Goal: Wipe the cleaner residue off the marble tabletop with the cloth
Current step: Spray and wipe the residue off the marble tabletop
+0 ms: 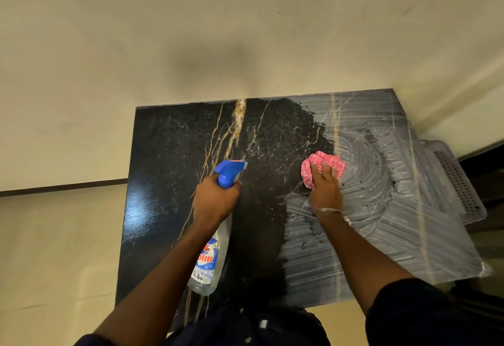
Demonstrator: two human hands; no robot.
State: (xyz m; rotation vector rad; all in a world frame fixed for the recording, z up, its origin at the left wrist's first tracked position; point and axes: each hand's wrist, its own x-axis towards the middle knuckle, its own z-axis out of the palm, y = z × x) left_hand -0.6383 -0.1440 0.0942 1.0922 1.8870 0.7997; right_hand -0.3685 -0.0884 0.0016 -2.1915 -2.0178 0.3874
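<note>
The black marble tabletop (169,154) with gold veins fills the middle of the head view. Its right half carries streaky white cleaner residue (381,203); the left half looks dark and glossy. My right hand (324,184) presses a crumpled pink cloth (324,161) onto the marble at the border between the dark part and the residue. My left hand (215,198) grips the neck of a clear spray bottle (211,258) with a blue trigger head, held over the middle of the tabletop.
A cream wall rises behind the table's far edge. A pale perforated plastic basket (458,182) sticks out beyond the right edge of the tabletop. Beige floor lies to the left of the table.
</note>
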